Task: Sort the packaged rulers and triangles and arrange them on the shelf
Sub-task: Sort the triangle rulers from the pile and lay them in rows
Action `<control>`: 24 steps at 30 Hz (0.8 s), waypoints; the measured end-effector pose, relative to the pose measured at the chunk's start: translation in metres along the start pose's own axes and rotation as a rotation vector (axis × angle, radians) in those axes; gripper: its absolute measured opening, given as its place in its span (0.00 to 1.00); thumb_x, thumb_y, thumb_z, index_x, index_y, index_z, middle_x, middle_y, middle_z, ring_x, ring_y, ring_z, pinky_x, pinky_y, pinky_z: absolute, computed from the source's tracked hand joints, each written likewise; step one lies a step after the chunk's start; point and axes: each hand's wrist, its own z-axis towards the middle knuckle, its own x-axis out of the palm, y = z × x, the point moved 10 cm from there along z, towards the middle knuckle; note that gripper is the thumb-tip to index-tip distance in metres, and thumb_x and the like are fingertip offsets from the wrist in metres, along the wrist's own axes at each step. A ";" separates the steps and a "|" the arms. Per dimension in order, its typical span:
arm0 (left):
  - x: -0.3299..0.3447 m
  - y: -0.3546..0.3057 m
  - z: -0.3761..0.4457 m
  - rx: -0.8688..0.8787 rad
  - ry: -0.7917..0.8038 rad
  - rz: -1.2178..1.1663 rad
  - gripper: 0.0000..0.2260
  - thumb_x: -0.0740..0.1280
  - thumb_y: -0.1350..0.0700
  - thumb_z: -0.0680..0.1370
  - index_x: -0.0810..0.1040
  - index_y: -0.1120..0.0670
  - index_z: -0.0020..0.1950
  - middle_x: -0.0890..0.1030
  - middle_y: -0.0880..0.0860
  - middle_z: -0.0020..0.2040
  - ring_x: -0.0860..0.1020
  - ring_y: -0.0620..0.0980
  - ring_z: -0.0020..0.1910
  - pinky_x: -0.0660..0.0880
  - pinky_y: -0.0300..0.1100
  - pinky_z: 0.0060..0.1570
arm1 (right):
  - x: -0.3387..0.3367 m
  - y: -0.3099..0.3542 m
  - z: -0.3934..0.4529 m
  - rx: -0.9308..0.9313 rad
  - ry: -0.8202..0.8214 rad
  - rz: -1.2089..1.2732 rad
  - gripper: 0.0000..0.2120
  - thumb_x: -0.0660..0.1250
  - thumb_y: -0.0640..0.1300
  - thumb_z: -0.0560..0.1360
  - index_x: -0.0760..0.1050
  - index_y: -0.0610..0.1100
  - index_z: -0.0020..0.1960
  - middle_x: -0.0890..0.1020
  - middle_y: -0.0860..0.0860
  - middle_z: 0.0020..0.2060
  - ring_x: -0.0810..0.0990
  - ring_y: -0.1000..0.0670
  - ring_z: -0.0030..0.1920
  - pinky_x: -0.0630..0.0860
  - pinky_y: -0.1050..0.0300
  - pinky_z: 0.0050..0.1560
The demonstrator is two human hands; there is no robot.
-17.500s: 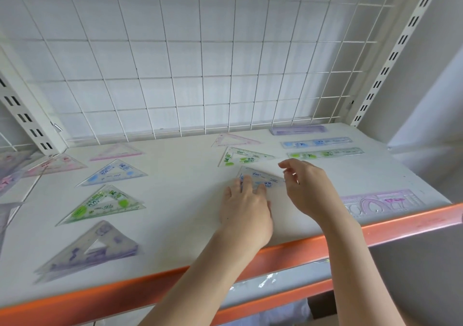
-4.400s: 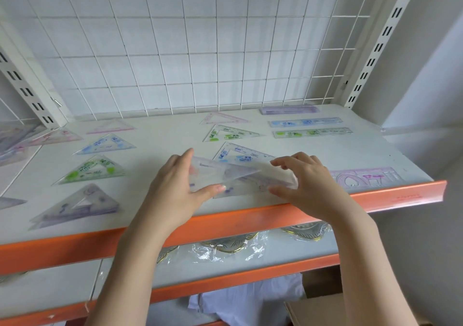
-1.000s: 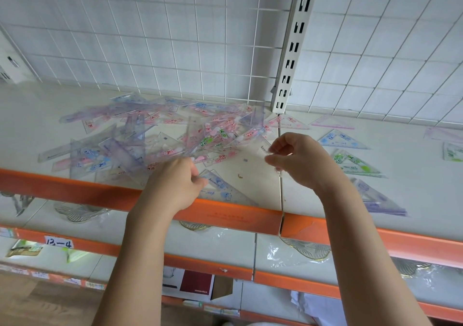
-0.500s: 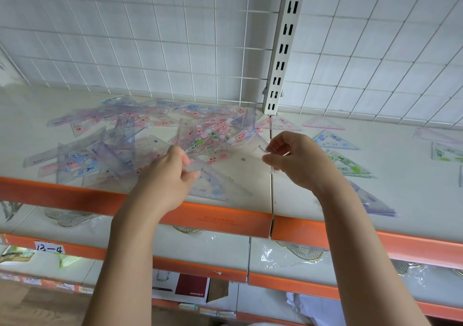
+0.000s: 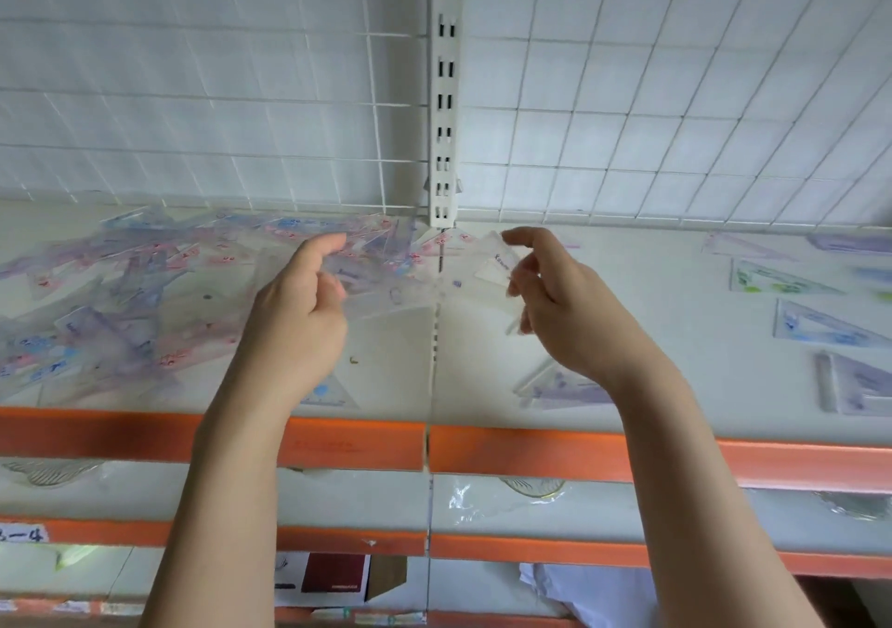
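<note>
Currently held: a clear packaged triangle (image 5: 425, 285), raised above the shelf (image 5: 627, 338) between both hands, over the seam where two shelf boards meet; motion blur softens its edges.
Left hand (image 5: 299, 318): grips the triangle's left end, thumb on the near face and fingers curled behind it.
Right hand (image 5: 564, 309): holds the right end, where a white label shows; its fingers (image 5: 523, 272) are bent round the edge, the index finger lifted above the package.
Unsorted pile (image 5: 145, 289): a loose heap of packaged rulers and triangles, printed in pink, blue and purple, spread across the left board, pieces overlapping at many angles.
Near edge: one blue-marked triangle (image 5: 321, 393) lies flat just below the left hand, close to the orange rail (image 5: 531, 449).
Sorted side: on the right board single triangles lie apart from one another, a purple one (image 5: 560, 388) beneath the right wrist, a blue one (image 5: 820, 326), a green one (image 5: 772, 280) and a pale purple one (image 5: 743, 247) farther back.
Far right front: another purple package (image 5: 854, 388) lies near the rail; its exact shape is too blurred to tell.
Backing: a white wire grid (image 5: 241, 96) stands behind the shelf, with a slotted upright post (image 5: 446, 96) at the seam.
Below: a lower shelf (image 5: 367, 497) carries items in clear plastic wrap.
</note>
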 end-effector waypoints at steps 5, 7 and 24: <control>0.058 -0.039 0.003 0.017 0.112 -0.089 0.20 0.59 0.53 0.79 0.64 0.44 0.71 0.73 0.46 0.45 0.71 0.49 0.46 0.69 0.48 0.54 | -0.054 -0.036 -0.019 0.004 -0.066 -0.067 0.29 0.65 0.56 0.74 0.61 0.49 0.72 0.71 0.54 0.45 0.70 0.65 0.36 0.65 0.68 0.39; 0.084 -0.058 -0.001 0.057 0.171 -0.077 0.28 0.66 0.46 0.75 0.60 0.43 0.72 0.71 0.44 0.46 0.71 0.48 0.46 0.68 0.45 0.56 | -0.074 -0.057 -0.029 0.038 -0.061 -0.091 0.35 0.69 0.59 0.70 0.61 0.51 0.72 0.70 0.56 0.44 0.69 0.69 0.37 0.65 0.75 0.40; 0.247 -0.184 -0.048 0.223 0.273 0.133 0.26 0.63 0.38 0.73 0.66 0.52 0.65 0.75 0.48 0.44 0.72 0.48 0.47 0.63 0.40 0.46 | -0.217 -0.225 -0.138 0.345 -0.112 -0.329 0.31 0.74 0.52 0.67 0.68 0.50 0.68 0.74 0.60 0.52 0.72 0.50 0.60 0.66 0.48 0.63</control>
